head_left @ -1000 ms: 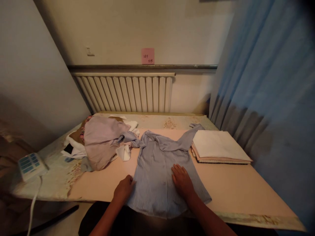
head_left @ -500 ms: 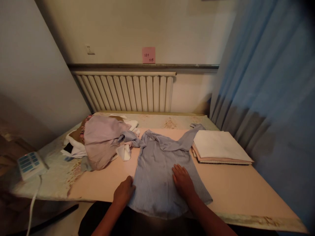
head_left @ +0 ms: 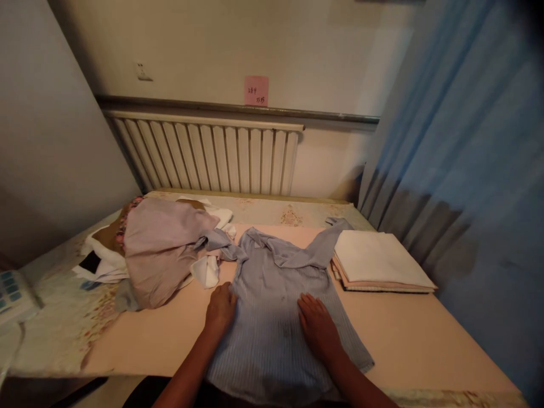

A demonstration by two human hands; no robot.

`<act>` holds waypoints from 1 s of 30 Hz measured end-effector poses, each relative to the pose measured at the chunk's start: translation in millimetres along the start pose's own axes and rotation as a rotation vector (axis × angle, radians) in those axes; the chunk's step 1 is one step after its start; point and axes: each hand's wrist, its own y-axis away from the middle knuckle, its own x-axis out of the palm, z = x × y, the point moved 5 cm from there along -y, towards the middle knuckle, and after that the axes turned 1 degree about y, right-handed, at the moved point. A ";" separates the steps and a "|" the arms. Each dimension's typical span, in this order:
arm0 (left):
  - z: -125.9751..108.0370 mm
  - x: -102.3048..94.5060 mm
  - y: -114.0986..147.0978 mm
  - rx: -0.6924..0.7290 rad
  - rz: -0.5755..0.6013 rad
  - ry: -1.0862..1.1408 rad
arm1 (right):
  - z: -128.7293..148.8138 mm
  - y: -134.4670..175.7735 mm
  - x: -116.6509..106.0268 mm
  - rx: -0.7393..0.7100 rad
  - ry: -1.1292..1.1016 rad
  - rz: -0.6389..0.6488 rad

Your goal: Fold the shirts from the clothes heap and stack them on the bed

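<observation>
A blue-grey, finely striped button-front shirt [head_left: 272, 323] lies spread face up, collar away from me, with its hem at my side of the table. My right hand [head_left: 318, 326] rests flat on the shirt's front, right of the buttons, with its fingers stretched forward. Against the shirt's left edge lies my left hand [head_left: 221, 309], its fingers bent slightly over the fabric and not visibly pinching it. The left sleeve reaches onto a heap of clothes, and the right sleeve runs up past a folded stack.
A loose pile of clothes [head_left: 161, 243], mauve, white and brown, lies at the left. Folded cloths [head_left: 382, 260] are stacked at the right. A white device with blue keys [head_left: 17, 297] sits at the far left. Behind the table stand a radiator [head_left: 212, 153] and a blue curtain [head_left: 446, 170].
My left hand has moved up along the shirt's left edge, away from the hem. The right hand stays on the shirt's front. My view has tilted and shifted slightly.
</observation>
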 end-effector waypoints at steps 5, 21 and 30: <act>-25.7 2.5 -6.1 0.206 -0.169 -0.021 | 0.0 -0.9 0.4 0.000 0.028 0.014; -20.6 57.8 -17.8 0.314 -0.078 -0.140 | -3.4 0.5 6.2 -0.031 0.070 -0.007; -22.4 52.5 -15.0 0.292 -0.076 -0.103 | -4.9 1.6 8.9 -0.038 0.065 -0.022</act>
